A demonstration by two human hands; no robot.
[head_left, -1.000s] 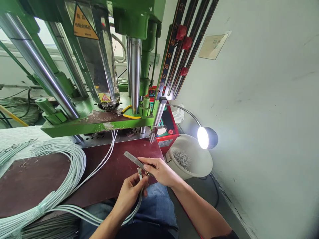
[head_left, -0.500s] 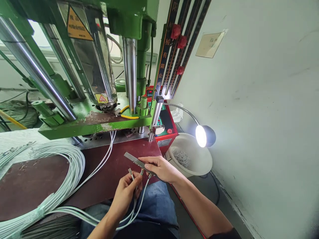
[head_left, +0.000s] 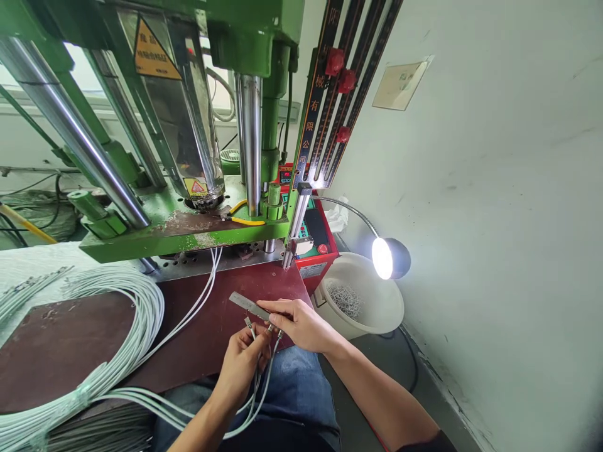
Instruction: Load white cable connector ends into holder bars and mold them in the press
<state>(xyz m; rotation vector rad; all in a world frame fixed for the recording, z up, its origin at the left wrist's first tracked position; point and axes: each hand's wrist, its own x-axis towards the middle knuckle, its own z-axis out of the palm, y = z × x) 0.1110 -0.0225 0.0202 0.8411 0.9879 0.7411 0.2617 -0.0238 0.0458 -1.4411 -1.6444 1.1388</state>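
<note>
I guessed the metal strip (head_left: 241, 301) was light, stiff and slippery, best held by its edges, and the white cables (head_left: 267, 383) bendy, best pinched near their metal ends (head_left: 248, 322). My right hand (head_left: 301, 323), nearly closed, gripped the strip, which poked out leftward. My left hand (head_left: 242, 361) pinched cables, one end just past it.

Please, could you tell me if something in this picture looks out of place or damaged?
Two things. The pliers lie loose on the machine's green plate, close to its moving parts, perhaps an odd place for a tool. Also, the plate's front edge has a patch where the green paint looks worn off.
</note>
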